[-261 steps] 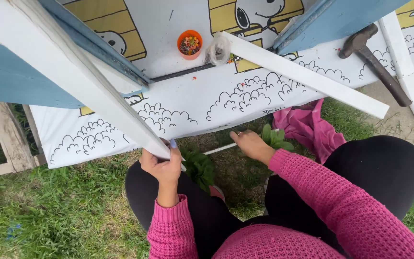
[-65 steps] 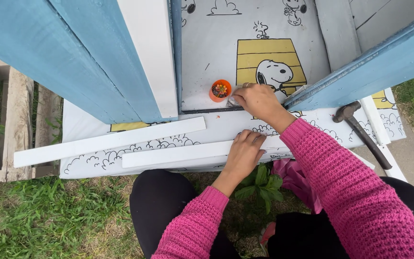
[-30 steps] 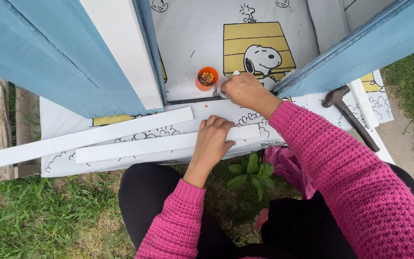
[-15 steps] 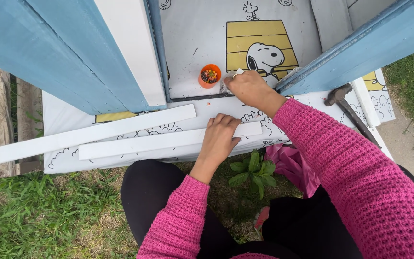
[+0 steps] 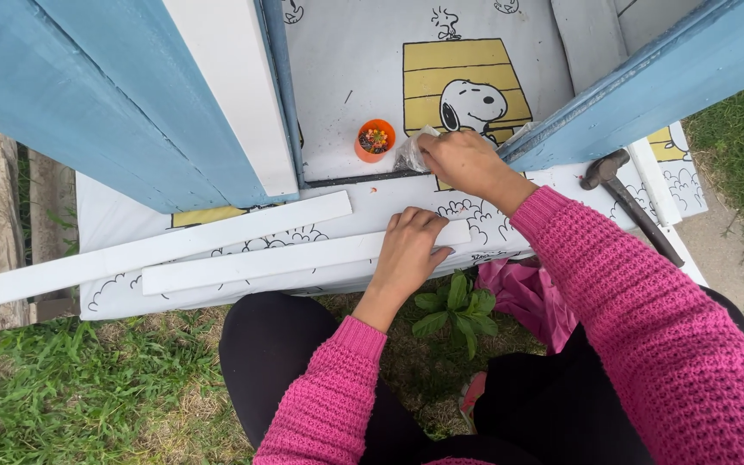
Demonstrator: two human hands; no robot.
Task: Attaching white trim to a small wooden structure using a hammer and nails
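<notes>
White wood was under the left hand: a short white strip lay flat on the printed sheet, and the hand pressed on its right end with the fingers spread flat, not closed around it. A longer white strip lay just beside the short one, at about 10 o'clock from it, almost parallel and slightly tilted.

The right hand was at 1 o'clock from the left hand, well apart from it. Its fingers were curled around a small clear plastic bag; what was inside the bag I could not tell. Just beside the bag, at 9 o'clock, stood a small orange cup with small colourful pieces in it, upright on the sheet.

At 3 o'clock from the right hand a hammer lay on the sheet, its dark head toward the hand and its handle going down to 5 o'clock. Blue boards with a white edge rose at 10 o'clock, and another blue board crossed at 2 o'clock.

Below the left hand, at 6 o'clock, a small green plant grew in the grass, with a pink cloth just beside it at 3 o'clock. Both sleeves were pink knit.
</notes>
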